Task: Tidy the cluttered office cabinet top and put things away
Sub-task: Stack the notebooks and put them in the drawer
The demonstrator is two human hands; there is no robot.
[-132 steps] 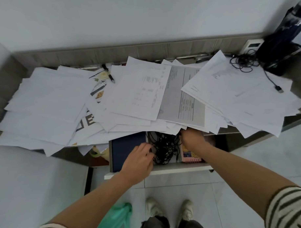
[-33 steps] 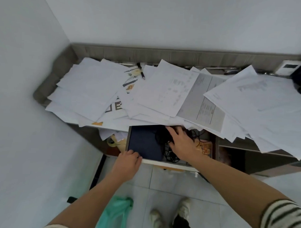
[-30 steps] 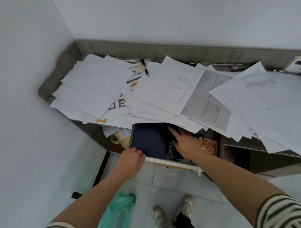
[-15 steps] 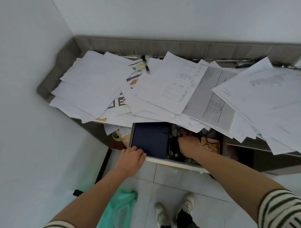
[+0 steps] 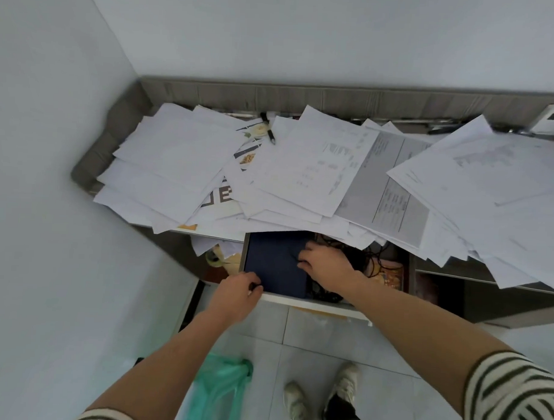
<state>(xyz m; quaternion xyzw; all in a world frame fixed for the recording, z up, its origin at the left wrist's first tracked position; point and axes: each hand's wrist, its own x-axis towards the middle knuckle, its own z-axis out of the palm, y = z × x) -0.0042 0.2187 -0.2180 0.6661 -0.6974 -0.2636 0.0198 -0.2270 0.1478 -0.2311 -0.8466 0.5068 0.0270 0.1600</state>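
Loose white papers (image 5: 302, 166) cover the grey cabinet top and hang over its front edge. Below them a drawer (image 5: 322, 305) stands pulled out. Inside lie a dark blue book (image 5: 274, 263) on the left and a tangle of black cables (image 5: 366, 260) to its right. My left hand (image 5: 235, 294) grips the drawer's front rim at the near left corner, fingers curled over it. My right hand (image 5: 327, 268) reaches into the drawer over the cables, its curled fingers holding strands at the book's right edge. A black pen (image 5: 268, 132) lies on the papers at the back.
An orange printed box (image 5: 391, 275) sits in the drawer's right end. A white device (image 5: 552, 120) stands at the back right. On the tiled floor by my feet lies a green plastic bag (image 5: 219, 390). A white wall closes the left side.
My right hand has shifted left from the middle of the cable tangle to the book's right edge. My left hand stays on the drawer's front corner.
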